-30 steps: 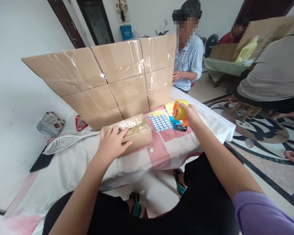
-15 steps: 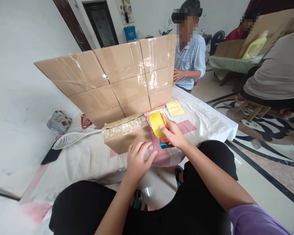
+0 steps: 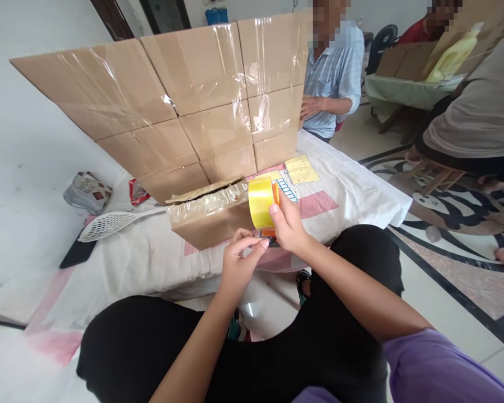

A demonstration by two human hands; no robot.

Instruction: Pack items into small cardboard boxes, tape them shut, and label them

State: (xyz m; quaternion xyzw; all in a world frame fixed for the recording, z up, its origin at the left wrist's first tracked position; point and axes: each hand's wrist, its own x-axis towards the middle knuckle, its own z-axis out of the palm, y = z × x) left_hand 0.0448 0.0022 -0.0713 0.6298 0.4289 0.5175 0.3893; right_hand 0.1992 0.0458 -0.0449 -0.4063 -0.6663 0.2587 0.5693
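Observation:
My right hand (image 3: 289,224) grips a tape dispenser (image 3: 276,195) with a wide yellow roll of tape (image 3: 260,202) on it, held over the table's front edge. My left hand (image 3: 241,257) is just left of and below the roll, thumb and forefinger pressed together. Whatever is between those fingertips is too small to make out. Behind my hands a taped cardboard box (image 3: 212,224) rests on the table, its upper edge covered with clear tape. A large upright panel of taped cardboard pieces (image 3: 218,129) rises behind the box.
A white cloth with pink patches covers the table (image 3: 361,190). On it lie yellow perforated sheets (image 3: 302,169), a white plastic fly swatter (image 3: 109,224), a black flat item (image 3: 78,252) and a snack bag (image 3: 88,192). A person in a light blue shirt (image 3: 334,73) sits beyond the panel.
My left hand's fingers have closed from a spread pose into a pinch. The tape roll has turned and shifted slightly left in my right hand. The camera view has tilted down.

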